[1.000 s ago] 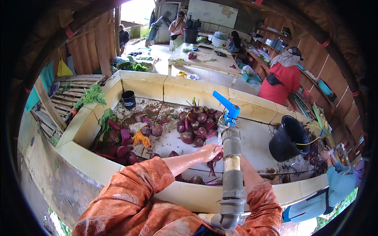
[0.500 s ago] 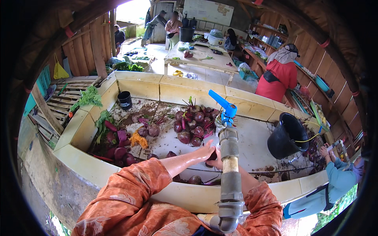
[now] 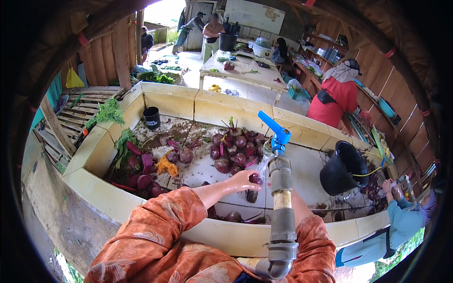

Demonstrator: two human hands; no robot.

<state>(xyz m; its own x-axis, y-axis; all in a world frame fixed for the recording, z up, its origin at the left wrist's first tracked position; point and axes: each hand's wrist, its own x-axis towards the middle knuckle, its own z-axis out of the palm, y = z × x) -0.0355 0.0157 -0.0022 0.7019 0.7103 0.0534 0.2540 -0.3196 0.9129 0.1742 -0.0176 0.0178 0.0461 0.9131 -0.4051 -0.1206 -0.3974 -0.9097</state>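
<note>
Beside the upright tap pipe (image 3: pixel 282 198), my left hand (image 3: pixel 241 181) has its fingers closed round a dark red beetroot (image 3: pixel 256 178). Water runs down over it from the tap with the blue lever handle (image 3: pixel 273 128). Behind the pipe my right hand is almost wholly hidden; its forearm (image 3: pixel 302 207) comes in from the right, and its fingers cannot be made out. A heap of beetroots (image 3: pixel 238 150) lies just beyond my hands in the tiled basin (image 3: pixel 188 175). Below the left hand lies a small dark patch or object.
A black bucket (image 3: pixel 337 172) with a yellow hose (image 3: pixel 370 173) stands at the right. More beetroots (image 3: pixel 145 181), an orange net scrubber (image 3: pixel 167 166) and a black cup (image 3: pixel 151 117) are at the left. A person in blue (image 3: pixel 396 226) works at the right rim; a person in red (image 3: pixel 332 101) stands beyond.
My left hand has gone from outstretched fingers to fingers curled round the beetroot under the water. My right hand has slipped behind the pipe. The whole view has shifted slightly.
</note>
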